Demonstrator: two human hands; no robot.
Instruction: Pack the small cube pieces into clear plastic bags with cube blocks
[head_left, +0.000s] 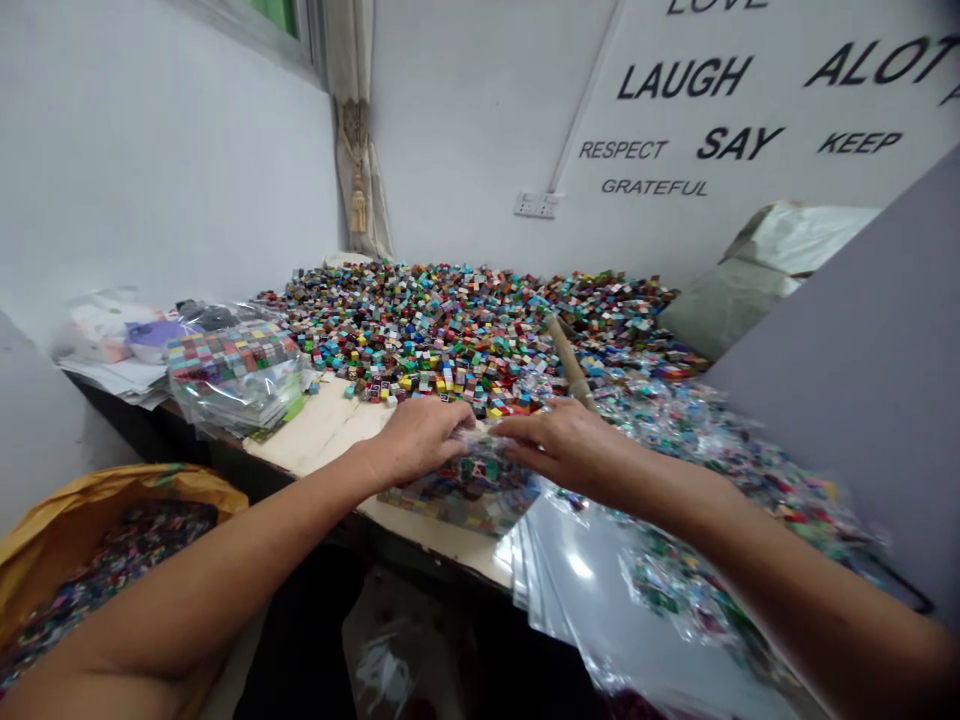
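Observation:
A clear plastic bag (480, 472) of small coloured tiles lies near the table's front edge, between my hands. My left hand (429, 436) has its fingers curled on the bag's upper left side. From the right, my right hand (559, 440) pinches the bag's upper edge with bent fingers. Beneath the bag is a flat sheet patterned with coloured squares (450, 505). Just behind my hands spreads a large heap of loose coloured cubes (450, 330).
A wooden stick (571, 365) leans in the heap. Filled small bags (675, 430) and clear flat sleeves (577, 580) lie at the right. At the left are a bag of patterned sheets (236, 375) and a yellow sack (120, 480) below the table. A grey panel (847, 370) stands at the right.

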